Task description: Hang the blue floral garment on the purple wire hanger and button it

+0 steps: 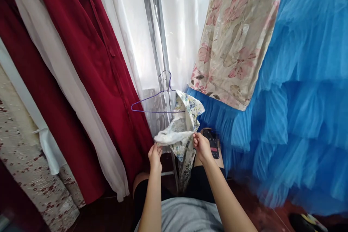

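A white garment with a blue and yellow floral print [194, 104] hangs by one side from a purple wire hanger [148, 111]. The hanger's left arm is bare. My left hand [155, 156] pinches the garment's pale edge at the lower left. On the right, my right hand [201, 145] has its fingers closed on another part of the same cloth, so the pale strip is stretched between both hands. The garment's lower part droops between my knees, partly hidden.
Dark red dresses [89, 79] hang at the left, beside a sheer pale cloth [67, 76]. A beige floral cloth [233, 40] and a ruffled blue tulle dress [307, 101] hang at the right. A metal stand [157, 25] rises behind the hanger. A phone [211, 142] rests on my right thigh.
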Demonstrator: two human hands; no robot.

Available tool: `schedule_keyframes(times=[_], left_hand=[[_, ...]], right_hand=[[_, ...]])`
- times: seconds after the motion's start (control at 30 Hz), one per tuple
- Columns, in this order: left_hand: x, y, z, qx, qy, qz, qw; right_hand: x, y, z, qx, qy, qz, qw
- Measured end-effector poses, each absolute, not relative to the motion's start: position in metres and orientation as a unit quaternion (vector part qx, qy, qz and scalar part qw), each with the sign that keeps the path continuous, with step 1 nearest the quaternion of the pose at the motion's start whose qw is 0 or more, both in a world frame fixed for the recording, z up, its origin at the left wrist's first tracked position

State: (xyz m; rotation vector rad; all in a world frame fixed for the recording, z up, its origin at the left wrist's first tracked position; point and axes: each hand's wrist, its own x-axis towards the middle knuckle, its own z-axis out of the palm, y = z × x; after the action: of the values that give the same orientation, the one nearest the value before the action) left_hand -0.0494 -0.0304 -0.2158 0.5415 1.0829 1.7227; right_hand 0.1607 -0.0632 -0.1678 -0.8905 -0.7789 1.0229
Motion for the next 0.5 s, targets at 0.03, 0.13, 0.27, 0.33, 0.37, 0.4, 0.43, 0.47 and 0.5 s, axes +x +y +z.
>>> schedule_keyframes(times=[0.03,0.13,0.27,0.33,0.37,0.4,0.43,0.47,0.5], left_hand=[[-0.045,-0.035,-0.216,0.227,0.436,0.709,0.505],[-0.038,-0.044,-0.189,0.275,0.372,0.731,0.501],[-0.023,-0.068,-0.137,0.42,0.27,0.734,0.461],[-0.011,-0.083,-0.122,0.49,0.268,0.69,0.46],[-0.005,-0.09,-0.119,0.525,0.273,0.666,0.454],[-0.001,-0.095,-0.118,0.562,0.279,0.643,0.44],[0.002,-0.098,-0.12,0.599,0.288,0.621,0.416],[0.003,-0.1,-0.123,0.63,0.3,0.603,0.388],[0.002,-0.1,-0.126,0.651,0.314,0.589,0.362]], right_hand=[[0.169,-0.064,-0.174,-0.406,-0.34,0.457,0.715],[0.187,-0.063,-0.18,-0.438,-0.332,0.452,0.703],[0.178,-0.067,-0.17,-0.483,-0.407,0.386,0.672],[0.164,-0.076,-0.161,-0.454,-0.505,0.35,0.646],[0.157,-0.081,-0.156,-0.425,-0.561,0.351,0.617],[0.15,-0.087,-0.152,-0.394,-0.611,0.368,0.58],[0.144,-0.092,-0.148,-0.366,-0.647,0.395,0.54],[0.14,-0.098,-0.144,-0.346,-0.668,0.426,0.503],[0.137,-0.103,-0.141,-0.339,-0.676,0.452,0.473]])
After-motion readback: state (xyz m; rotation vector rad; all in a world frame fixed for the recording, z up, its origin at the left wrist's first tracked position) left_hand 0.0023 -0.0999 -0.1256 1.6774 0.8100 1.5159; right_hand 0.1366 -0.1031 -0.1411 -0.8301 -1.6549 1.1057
